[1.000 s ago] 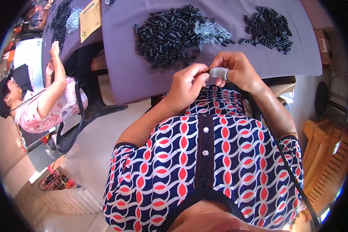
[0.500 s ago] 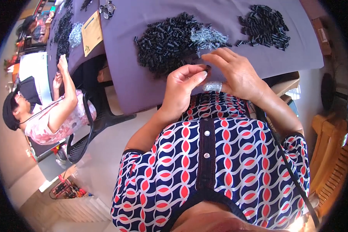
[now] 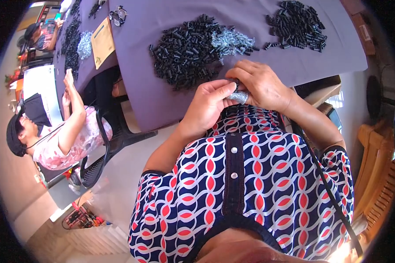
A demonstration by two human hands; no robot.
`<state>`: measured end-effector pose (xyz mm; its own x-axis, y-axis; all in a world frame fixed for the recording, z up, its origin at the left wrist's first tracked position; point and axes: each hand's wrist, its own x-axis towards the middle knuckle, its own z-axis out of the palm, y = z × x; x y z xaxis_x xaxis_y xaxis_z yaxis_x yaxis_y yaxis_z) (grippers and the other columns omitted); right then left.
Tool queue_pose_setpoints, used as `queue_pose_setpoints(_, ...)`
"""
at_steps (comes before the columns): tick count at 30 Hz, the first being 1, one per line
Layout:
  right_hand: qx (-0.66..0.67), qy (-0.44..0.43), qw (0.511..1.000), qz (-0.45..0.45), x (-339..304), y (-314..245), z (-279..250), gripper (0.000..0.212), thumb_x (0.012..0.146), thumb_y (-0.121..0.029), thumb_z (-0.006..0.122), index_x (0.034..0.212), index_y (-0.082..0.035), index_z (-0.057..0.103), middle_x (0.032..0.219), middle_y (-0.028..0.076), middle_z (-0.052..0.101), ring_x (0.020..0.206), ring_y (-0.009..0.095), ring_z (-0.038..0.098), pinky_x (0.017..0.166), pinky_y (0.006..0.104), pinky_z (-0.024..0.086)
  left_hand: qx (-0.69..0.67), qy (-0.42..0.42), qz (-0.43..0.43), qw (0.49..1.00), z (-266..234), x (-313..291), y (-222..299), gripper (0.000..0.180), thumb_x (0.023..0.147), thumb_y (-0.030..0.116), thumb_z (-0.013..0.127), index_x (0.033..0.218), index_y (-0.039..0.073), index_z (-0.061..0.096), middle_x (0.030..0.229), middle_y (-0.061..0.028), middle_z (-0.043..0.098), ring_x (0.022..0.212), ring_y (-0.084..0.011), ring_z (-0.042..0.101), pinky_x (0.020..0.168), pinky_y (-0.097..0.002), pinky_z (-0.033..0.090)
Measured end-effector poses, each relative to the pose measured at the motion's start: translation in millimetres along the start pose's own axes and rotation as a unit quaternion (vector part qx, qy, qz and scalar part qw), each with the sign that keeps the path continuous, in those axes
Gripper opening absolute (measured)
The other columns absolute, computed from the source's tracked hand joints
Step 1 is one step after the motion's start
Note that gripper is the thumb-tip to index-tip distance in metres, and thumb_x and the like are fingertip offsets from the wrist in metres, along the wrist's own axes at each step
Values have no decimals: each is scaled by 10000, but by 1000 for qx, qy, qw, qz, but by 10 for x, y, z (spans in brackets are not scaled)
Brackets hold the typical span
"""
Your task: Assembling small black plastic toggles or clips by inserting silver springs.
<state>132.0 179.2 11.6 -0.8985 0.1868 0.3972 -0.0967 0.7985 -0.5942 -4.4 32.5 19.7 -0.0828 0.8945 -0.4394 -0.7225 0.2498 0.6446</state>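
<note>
Both my hands meet just off the table's near edge. My left hand (image 3: 206, 104) pinches a small black tube-like piece (image 3: 236, 82) between thumb and fingers. My right hand (image 3: 265, 85) comes in from the right with bent fingers closed on the same piece. A shiny, clear-silvery bit (image 3: 238, 97) shows at the right thumb; whether it is a wrapping or held pieces I cannot tell. Just beyond my hands lies a big heap of short black tubes (image 3: 180, 50). Small shiny spring-like pieces (image 3: 232, 41) rest against its right side.
Farther right on the grey-covered table (image 3: 138, 74) is another heap of black tubes (image 3: 297, 26). Left of me a person in a dark cap (image 3: 72, 136) sits on a black chair, near a brown envelope (image 3: 103, 43) and more heaps. A wooden chair (image 3: 373, 175) stands at right.
My right hand has come down and left onto the piece in my left hand, its fingers now closed. The view has shifted slightly.
</note>
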Motion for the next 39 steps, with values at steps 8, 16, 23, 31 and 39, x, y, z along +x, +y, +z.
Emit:
queue_pose_setpoints(8,-23,-24,999,-23,-22,21,90,411,730,-215,765,1043,2,609,934,136,605,864,352,619,746,425,525,-108,-8,6,994,-107,58,-185,181,985,120,619,1075,-22,685,1048,-103,705,954,-189,671,901,-354,532)
queue_pose_setpoints(16,-72,-44,996,-14,-40,26,-18,441,733,-223,770,1094,-8,636,1042,133,644,998,350,623,861,444,510,-26,-16,-5,1000,-160,76,-200,222,1013,150,580,1130,-19,662,1113,-85,684,1005,-183,661,932,-360,517)
queue_pose_setpoints(23,-358,86,925,96,-125,679,-472,506,777,-202,794,1248,-97,640,1400,127,554,1407,364,410,1174,482,342,346,68,269,896,-186,186,-179,304,984,128,657,1259,-3,644,1067,-118,728,943,-131,671,814,-263,522)
queue_pose_setpoints(31,-341,97,915,191,-207,994,-636,759,767,17,699,1474,-166,490,1557,71,417,1517,311,243,1246,459,217,405,90,258,873,-265,197,-214,242,943,47,668,1179,0,682,1015,-93,736,893,-117,675,760,-243,509)
queue_pose_setpoints(39,-241,102,959,106,-213,855,-573,406,788,-136,791,1176,-90,680,1413,98,552,1433,341,389,1194,504,308,456,66,269,846,-284,157,-199,232,960,-9,624,1188,-34,657,1060,-107,717,976,-138,679,852,-257,522)
